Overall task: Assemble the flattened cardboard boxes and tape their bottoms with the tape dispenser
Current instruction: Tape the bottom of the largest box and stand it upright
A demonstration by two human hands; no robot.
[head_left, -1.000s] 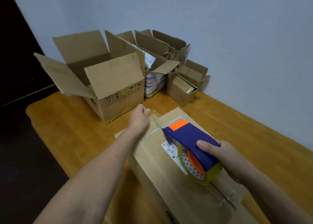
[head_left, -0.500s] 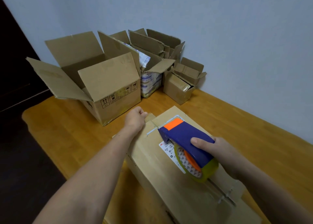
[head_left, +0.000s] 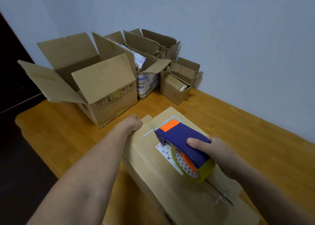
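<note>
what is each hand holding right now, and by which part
The right hand holds the tape dispenser by its blue handle. The left hand curls over the far end edge of the cardboard box being taped.

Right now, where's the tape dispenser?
Head view, centre-right: the tape dispenser rests on the nearest cardboard box, gripped by the right hand, just over the white shipping label.
</note>
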